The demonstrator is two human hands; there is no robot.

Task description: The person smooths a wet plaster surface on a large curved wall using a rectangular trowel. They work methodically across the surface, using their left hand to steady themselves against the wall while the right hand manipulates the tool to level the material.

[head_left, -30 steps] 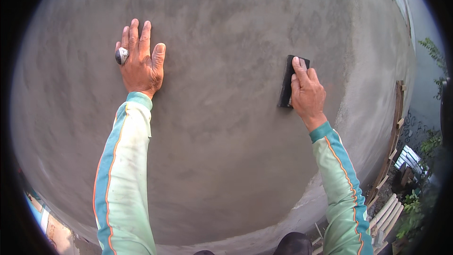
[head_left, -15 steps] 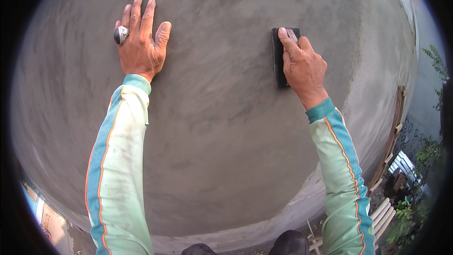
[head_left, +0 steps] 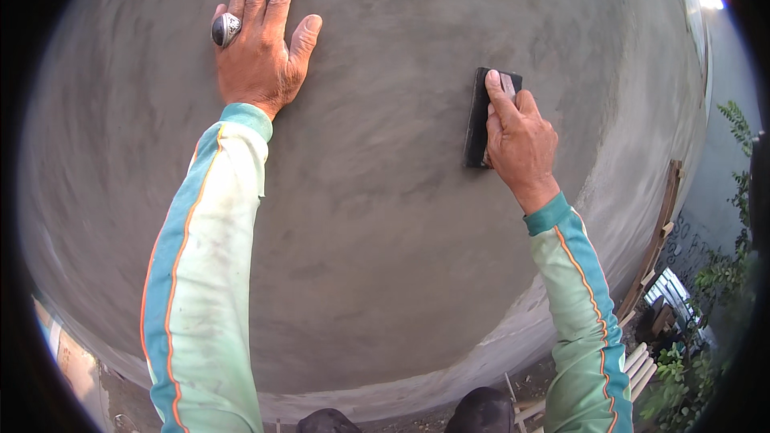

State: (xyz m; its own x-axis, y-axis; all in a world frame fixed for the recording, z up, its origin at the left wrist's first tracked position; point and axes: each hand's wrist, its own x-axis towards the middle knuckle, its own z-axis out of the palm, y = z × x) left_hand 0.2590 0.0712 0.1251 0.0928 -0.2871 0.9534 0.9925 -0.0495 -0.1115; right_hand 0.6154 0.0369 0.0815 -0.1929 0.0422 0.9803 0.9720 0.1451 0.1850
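Observation:
A broad grey plastered wall fills most of the head view. My left hand lies flat against it at the upper left, fingers stretched out, thumb apart, holding nothing. A large ring with a dark stone sits on one of its fingers. To the right, my right hand grips a black rectangular plastering float by its handle, the index finger pointing up along it. The float stands upright and slightly tilted at the wall's surface. My palm hides part of its handle and lower right side.
A paler band of wall borders the darker plaster at right and below. A wooden ladder-like frame leans at the right. Beyond are green plants and a grey wall. Pale poles lie low at the right, near my knees.
In the picture, my left hand now appears a little higher and further right, still flat. The float in my right hand sits slightly lower and leans more. The whole view has shifted a little.

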